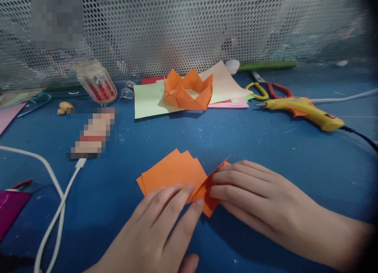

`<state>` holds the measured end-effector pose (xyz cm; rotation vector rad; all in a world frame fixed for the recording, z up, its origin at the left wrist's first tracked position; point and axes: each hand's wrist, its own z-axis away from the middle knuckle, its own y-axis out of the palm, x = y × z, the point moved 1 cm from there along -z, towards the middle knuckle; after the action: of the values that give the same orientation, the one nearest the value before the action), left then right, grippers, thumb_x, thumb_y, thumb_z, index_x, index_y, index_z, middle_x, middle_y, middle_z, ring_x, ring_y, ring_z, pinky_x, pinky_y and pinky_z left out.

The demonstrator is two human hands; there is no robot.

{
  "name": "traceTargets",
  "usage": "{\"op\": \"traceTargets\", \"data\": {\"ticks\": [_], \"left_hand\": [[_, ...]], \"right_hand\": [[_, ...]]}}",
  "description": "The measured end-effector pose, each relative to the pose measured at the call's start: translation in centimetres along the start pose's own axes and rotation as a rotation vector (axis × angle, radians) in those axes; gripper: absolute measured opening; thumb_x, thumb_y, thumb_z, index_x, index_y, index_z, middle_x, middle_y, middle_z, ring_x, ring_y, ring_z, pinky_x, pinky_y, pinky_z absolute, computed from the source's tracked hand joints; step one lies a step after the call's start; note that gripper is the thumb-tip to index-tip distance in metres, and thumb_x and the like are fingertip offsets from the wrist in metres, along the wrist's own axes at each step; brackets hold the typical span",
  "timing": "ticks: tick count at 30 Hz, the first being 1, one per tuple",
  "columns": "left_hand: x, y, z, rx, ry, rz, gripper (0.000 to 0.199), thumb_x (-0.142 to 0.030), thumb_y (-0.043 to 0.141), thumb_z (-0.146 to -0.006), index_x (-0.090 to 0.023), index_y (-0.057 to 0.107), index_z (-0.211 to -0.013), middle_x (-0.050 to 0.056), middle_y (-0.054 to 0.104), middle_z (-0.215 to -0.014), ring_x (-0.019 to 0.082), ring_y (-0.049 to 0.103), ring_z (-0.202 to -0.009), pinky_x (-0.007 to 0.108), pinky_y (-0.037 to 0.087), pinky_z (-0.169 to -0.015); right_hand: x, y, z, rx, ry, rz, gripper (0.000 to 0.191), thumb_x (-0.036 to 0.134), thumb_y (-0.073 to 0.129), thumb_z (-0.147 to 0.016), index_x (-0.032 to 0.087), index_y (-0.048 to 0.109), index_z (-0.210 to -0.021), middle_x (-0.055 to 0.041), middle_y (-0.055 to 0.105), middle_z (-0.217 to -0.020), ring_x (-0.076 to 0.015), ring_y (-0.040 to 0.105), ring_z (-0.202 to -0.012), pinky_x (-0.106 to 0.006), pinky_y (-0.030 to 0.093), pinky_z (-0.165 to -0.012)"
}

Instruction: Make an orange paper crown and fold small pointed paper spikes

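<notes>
left hand (159, 225): spread, resting on orange sheets (174, 168) | right hand (265, 198): over folded orange paper (209, 205) between hands on surface (112, 194), grip unclear | risk: uneven pressure could skew the fold

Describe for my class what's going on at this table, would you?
A person has both hands on orange paper. The left hand lies open with its fingertips at the near edge of some overlapping sheets. The right hand has its fingers over another orange piece just beside them; whether it grips that piece is hidden. Farther back, a folded orange crown stands on loose paper, and a glue gun lies to its right.
</notes>
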<state>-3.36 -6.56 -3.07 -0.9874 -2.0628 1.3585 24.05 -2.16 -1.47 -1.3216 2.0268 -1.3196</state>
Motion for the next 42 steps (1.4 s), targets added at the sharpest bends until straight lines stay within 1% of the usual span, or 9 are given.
{"op": "traceTargets", "data": {"ticks": [4,9,12,15,19,24,32,39,42], "left_hand": [[0.3,-0.5,-0.1,0.092,0.053,0.036,0.045,-0.021,0.044,-0.124,-0.014,0.072,-0.159,0.005,0.082,-0.155,0.024,0.075,-0.144,0.036,0.056,-0.128],[0.0,0.7,0.1,-0.125,-0.009,0.088,0.046,-0.023,0.037,-0.125,-0.015,0.077,-0.146,0.005,0.087,-0.142,0.024,0.079,-0.133,0.034,0.059,-0.123],[0.0,0.4,0.1,-0.002,-0.024,0.167,0.046,-0.02,0.038,-0.124,-0.013,0.071,-0.155,0.007,0.085,-0.145,0.024,0.076,-0.139,0.034,0.06,-0.124],[0.4,-0.6,0.0,0.104,-0.068,0.242,0.047,-0.023,0.045,-0.123,-0.014,0.064,-0.165,0.008,0.083,-0.149,0.026,0.073,-0.146,0.037,0.063,-0.123],[0.7,-1.4,-0.1,0.117,-0.123,0.301,0.049,-0.023,0.058,-0.116,-0.018,0.064,-0.165,0.008,0.082,-0.153,0.029,0.071,-0.149,0.042,0.065,-0.124],[0.6,-1.0,0.0,0.141,-0.08,0.246,0.05,-0.017,0.051,-0.115,-0.021,0.067,-0.162,0.003,0.079,-0.158,0.029,0.068,-0.15,0.041,0.063,-0.125],[0.5,-0.6,0.2,0.203,-0.056,0.189,0.06,-0.016,0.051,-0.112,-0.019,0.06,-0.172,0.003,0.072,-0.167,0.028,0.062,-0.15,0.038,0.055,-0.132],[-0.1,-0.5,-0.1,0.187,-0.042,0.061,0.056,-0.016,0.041,-0.118,-0.017,0.065,-0.168,0.006,0.079,-0.147,0.028,0.06,-0.139,0.04,0.046,-0.135],[-0.3,-0.4,-0.2,0.129,-0.041,0.04,0.05,-0.029,0.038,-0.126,-0.018,0.069,-0.164,0.004,0.079,-0.148,0.026,0.058,-0.139,0.036,0.034,-0.14]], "right_hand": [[-0.1,-0.3,-0.4,0.04,0.044,-0.079,0.032,0.028,0.054,-0.124,0.021,0.08,-0.107,-0.0082,0.086,-0.105,-0.0181,0.083,-0.095,-0.033,0.071,-0.091],[-0.3,0.1,-0.4,0.021,0.079,-0.156,0.035,0.038,0.055,-0.126,0.021,0.078,-0.106,-0.007,0.082,-0.1,-0.0155,0.082,-0.09,-0.027,0.068,-0.087],[-0.4,0.2,-0.3,0.028,0.059,-0.152,0.039,0.051,0.056,-0.124,0.022,0.075,-0.106,-0.0057,0.082,-0.099,-0.0152,0.082,-0.091,-0.028,0.067,-0.089],[-0.3,0.2,-0.4,0.018,0.043,-0.131,0.033,0.041,0.053,-0.127,0.021,0.074,-0.113,-0.0052,0.084,-0.102,-0.0147,0.083,-0.093,-0.028,0.066,-0.092],[-0.2,0.2,-0.6,-0.006,0.033,-0.152,0.023,0.026,0.054,-0.126,0.022,0.073,-0.114,-0.0034,0.083,-0.101,-0.0138,0.081,-0.089,-0.027,0.066,-0.088],[0.0,0.5,-0.9,-0.02,0.172,-0.249,0.025,0.017,0.057,-0.12,0.023,0.071,-0.101,-0.0022,0.078,-0.091,-0.0135,0.077,-0.084,-0.022,0.065,-0.076],[0.2,0.6,-1.4,-0.01,0.436,-0.342,0.025,0.019,0.064,-0.106,0.026,0.068,-0.081,0.0005,0.072,-0.078,-0.0124,0.068,-0.065,-0.021,0.057,-0.058],[0.5,0.7,-1.5,-0.007,0.456,-0.342,0.026,0.017,0.062,-0.104,0.027,0.061,-0.08,0.0023,0.072,-0.076,-0.0129,0.066,-0.066,-0.023,0.064,-0.069],[0.6,1.2,-1.1,-0.012,0.451,-0.309,0.021,0.015,0.062,-0.104,0.027,0.057,-0.087,0.0018,0.069,-0.08,-0.0136,0.066,-0.066,-0.023,0.06,-0.062]]}}
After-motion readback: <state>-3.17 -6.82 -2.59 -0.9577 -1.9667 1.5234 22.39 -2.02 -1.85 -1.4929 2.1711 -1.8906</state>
